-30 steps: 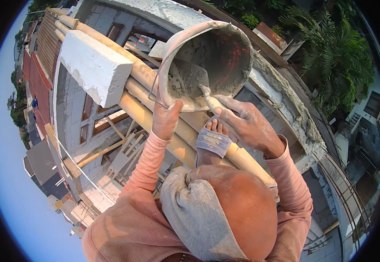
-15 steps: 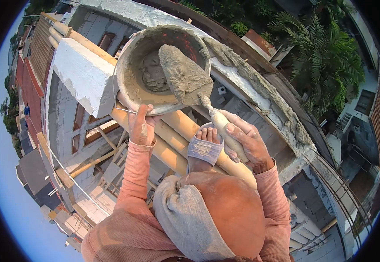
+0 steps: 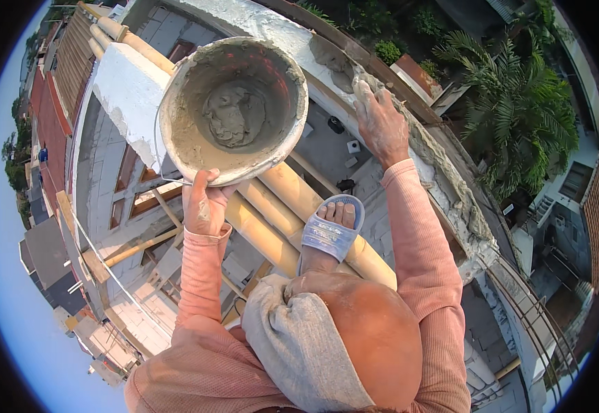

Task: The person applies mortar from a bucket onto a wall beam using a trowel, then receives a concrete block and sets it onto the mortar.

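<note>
My left hand grips the near rim of a round bucket, thumb over the edge, and holds it tilted so its inside shows. Wet grey mortar lies in the bottom of the bucket and coats its walls. My right hand is stretched out to the far right, closed round the handle of a trowel. Its mortar-grey blade lies at the top of the wall; where blade ends and mortar begins is hard to tell. My fingers hide most of the handle.
Yellow bamboo poles lie beneath me, and my sandalled foot stands on them. Rough mortar runs along the wall top. A white block is left of the bucket. Thin steel bars stick out at right. Rooms lie far below.
My right hand has carried the trowel from above the bucket out to the far right, onto the wall top. The bucket has shifted slightly left, still in my left hand.
</note>
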`<action>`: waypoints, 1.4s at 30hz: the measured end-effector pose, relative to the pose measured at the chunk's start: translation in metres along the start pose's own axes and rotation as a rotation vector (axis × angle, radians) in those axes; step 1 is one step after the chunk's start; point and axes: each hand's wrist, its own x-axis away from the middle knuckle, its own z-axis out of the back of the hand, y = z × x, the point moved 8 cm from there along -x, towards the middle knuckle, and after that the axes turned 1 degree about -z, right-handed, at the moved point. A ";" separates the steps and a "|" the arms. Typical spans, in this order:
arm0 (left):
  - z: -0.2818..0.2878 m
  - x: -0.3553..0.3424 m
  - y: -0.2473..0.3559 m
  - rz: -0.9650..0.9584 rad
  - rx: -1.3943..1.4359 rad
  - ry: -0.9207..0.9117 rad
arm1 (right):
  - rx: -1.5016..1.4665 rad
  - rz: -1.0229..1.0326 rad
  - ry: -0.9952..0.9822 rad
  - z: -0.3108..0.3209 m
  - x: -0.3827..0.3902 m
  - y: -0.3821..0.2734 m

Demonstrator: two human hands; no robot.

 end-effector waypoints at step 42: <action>-0.074 -0.025 -0.060 -0.038 -0.621 -0.190 | -0.693 -0.043 -0.560 0.031 0.090 -0.023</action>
